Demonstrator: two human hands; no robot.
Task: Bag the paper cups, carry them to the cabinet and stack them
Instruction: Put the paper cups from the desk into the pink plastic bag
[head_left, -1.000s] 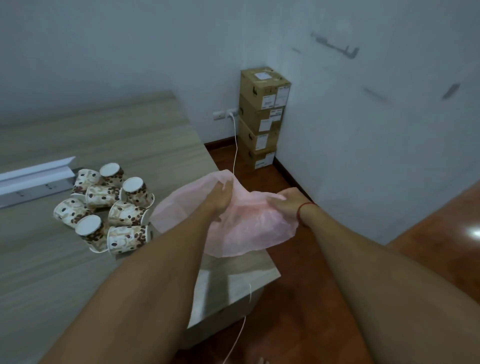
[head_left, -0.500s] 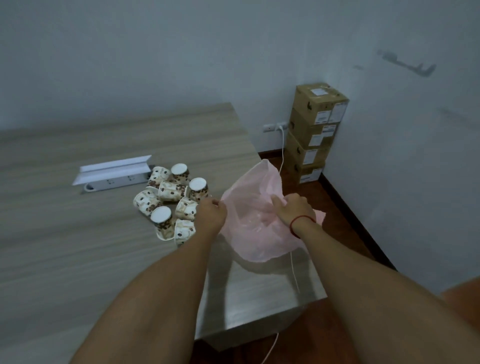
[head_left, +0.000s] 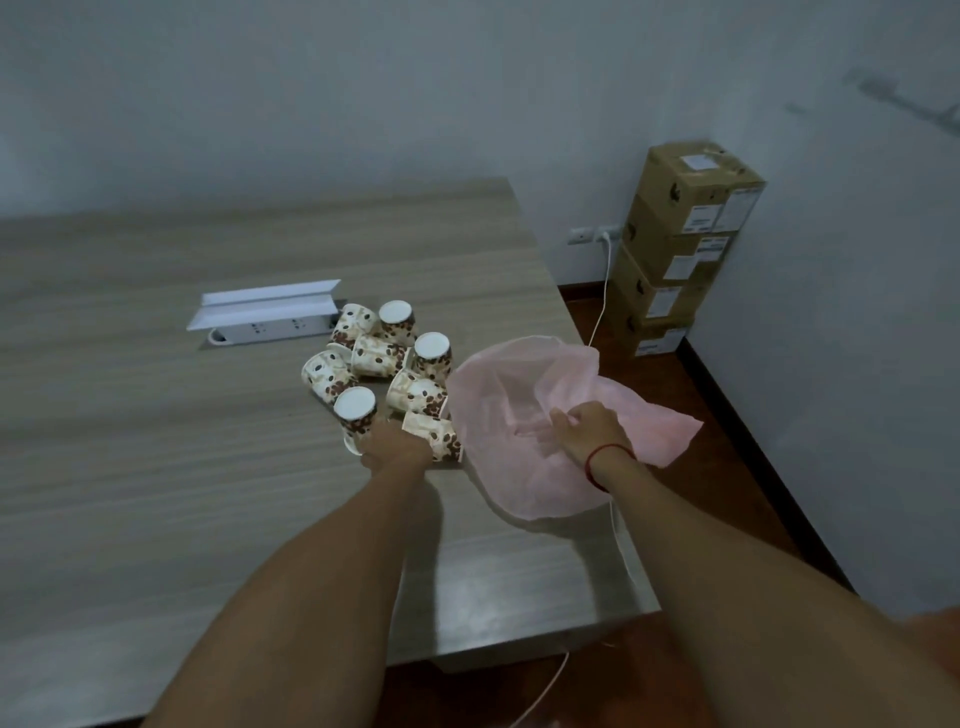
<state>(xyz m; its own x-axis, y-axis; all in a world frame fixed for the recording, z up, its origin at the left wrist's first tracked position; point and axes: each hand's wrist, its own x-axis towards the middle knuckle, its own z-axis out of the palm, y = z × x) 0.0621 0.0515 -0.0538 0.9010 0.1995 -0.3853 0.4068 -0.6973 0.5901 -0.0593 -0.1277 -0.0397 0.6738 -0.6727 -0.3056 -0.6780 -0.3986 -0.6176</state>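
Both forearms reach forward; the left hand (head_left: 397, 448) curls knuckles-up, the right hand (head_left: 587, 428) spreads its fingers (head_left: 563, 418), wrist bent.

Grey wood-grain laminate table (head_left: 156, 467). Cluster of bean-printed paper cups (head_left: 387, 382) near its centre, some upended, some on their sides. White power strip (head_left: 270, 330) at the cluster's 10 o'clock. Translucent pink plastic bag (head_left: 511, 415) at 3 o'clock.
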